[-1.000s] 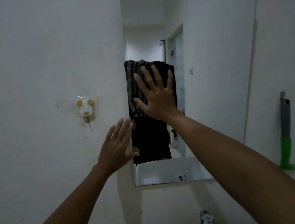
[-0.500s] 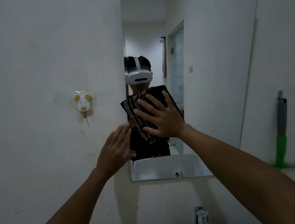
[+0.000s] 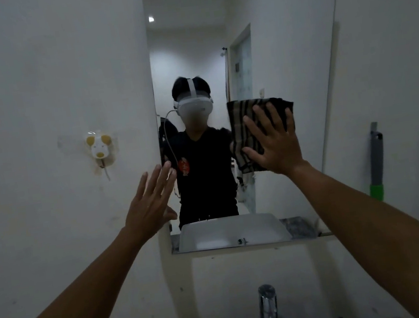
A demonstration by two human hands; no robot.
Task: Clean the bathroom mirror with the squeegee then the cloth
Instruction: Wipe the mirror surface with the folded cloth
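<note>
A frameless rectangular mirror (image 3: 280,41) hangs on the white wall. My right hand (image 3: 273,141) lies flat with spread fingers on a dark striped cloth (image 3: 241,127), pressing it against the glass near the mirror's middle. My left hand (image 3: 150,205) is open, fingers straight, resting at the mirror's lower left edge, partly on the wall. The squeegee (image 3: 375,162), grey handle with a green section, leans upright against the wall to the right of the mirror. The glass reflects a person in a black shirt wearing a headset.
A small white and yellow wall hook (image 3: 99,147) is stuck on the wall left of the mirror. A chrome faucet (image 3: 269,312) rises at the bottom centre, below the mirror. The white sink shows only as a reflection.
My right hand slid the cloth down from the upper left of the glass, then right toward the mirror's middle. My left hand stayed at the mirror's left edge.
</note>
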